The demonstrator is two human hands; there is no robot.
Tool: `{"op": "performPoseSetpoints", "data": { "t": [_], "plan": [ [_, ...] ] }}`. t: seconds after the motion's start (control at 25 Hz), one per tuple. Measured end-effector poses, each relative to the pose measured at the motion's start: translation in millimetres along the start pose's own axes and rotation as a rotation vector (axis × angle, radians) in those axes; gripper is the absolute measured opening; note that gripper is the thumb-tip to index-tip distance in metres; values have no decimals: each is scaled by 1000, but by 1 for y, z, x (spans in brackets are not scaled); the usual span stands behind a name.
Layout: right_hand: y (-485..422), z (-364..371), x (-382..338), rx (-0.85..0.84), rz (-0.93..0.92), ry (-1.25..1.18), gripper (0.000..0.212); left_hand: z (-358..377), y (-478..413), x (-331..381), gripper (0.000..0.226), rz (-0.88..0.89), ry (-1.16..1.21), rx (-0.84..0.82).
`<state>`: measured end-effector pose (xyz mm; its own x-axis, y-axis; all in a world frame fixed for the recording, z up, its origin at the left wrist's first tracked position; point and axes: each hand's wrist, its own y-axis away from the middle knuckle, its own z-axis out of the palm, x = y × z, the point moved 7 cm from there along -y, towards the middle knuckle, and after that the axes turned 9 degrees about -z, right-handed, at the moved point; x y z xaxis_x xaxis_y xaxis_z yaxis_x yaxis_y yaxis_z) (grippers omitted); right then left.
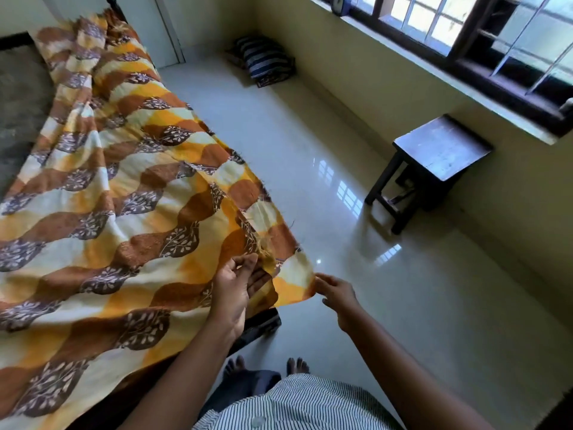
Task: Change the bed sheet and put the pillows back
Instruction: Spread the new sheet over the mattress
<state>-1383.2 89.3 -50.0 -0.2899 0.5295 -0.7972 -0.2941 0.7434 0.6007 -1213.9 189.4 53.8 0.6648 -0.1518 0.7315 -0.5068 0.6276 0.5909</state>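
Caught at the near corner of the bed point(263, 322), with the patterned sheet point(130, 187) thrown over most of it and hanging off the near edge. Saw bare grey mattress point(18, 97) left uncovered at the far left. Found the left hand point(234, 290) gripping a fold of the sheet just inside the corner, with thumb above and fingers point(259, 279) curled beneath the cloth. Found the right hand point(336, 294) seemingly pinching the very tip of the corner, clear of the bed and over the floor point(341, 150). Noted the striped pillows point(265, 62) piled on the floor in the far corner of the room, well apart from the bed, and a dark stool point(440, 156) under the window.

Judged as the spreading and squaring step, with tucking and pillows not yet done. Best handled by gripping firmly with both hands and drawing the corner taut and outward to flatten the ridges in the cloth. Then by shifting the whole sheet leftward over the bare mattress before any tucking. Worth minding the frayed hem point(263, 246) just beside the left hand: likely to tear further under a hard tug.
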Motion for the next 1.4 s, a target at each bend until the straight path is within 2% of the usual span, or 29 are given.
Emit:
{"op": "performPoseSetpoints", "data": {
  "t": [0.08,0.16,0.24,0.32,0.36,0.48,0.52,0.6,0.68,0.76,0.88,1.0,1.08,1.28,1.4],
  "plan": [
    [14,24,-31,-119,-119,-34,21,-5,-4,-2,5,-6,-103,44],
    [23,54,-67,-281,-142,-70,28,-6,-5,-3,6,2,-270,62],
    [21,81,-97,-351,-214,165,37,-5,-4,-4,9,28,-500,51],
    [16,101,-118,-284,-366,594,30,-4,-2,-1,13,52,-673,-35],
    [15,111,-123,-233,-430,736,24,-8,-3,3,11,43,-737,-101],
    [25,138,-126,-159,-477,874,22,-40,-19,49,6,91,-894,-159],
    [31,151,-124,-142,-485,898,25,-58,-28,74,12,183,-977,-133],
    [48,181,-115,-87,-495,864,28,-90,-47,121,39,474,-1271,-133],
    [69,217,-109,5,-531,792,26,-106,-66,139,62,720,-1630,-322],
    [88,247,-103,66,-561,720,25,-116,-81,135,57,800,-1923,-494],
    [130,290,-95,132,-579,619,23,-151,-94,136,30,827,-2169,-614],
    [176,318,-87,178,-652,633,20,-198,-102,143,27,776,-2213,-541],
    [200,331,-82,192,-698,658,23,-234,-99,154,28,730,-2187,-430],
    [249,367,-49,209,-711,714,17,-343,-71,189,35,783,-2307,-118],
    [286,408,-15,200,-741,743,10,-418,-30,204,28,828,-2214,2]
  ]
}}
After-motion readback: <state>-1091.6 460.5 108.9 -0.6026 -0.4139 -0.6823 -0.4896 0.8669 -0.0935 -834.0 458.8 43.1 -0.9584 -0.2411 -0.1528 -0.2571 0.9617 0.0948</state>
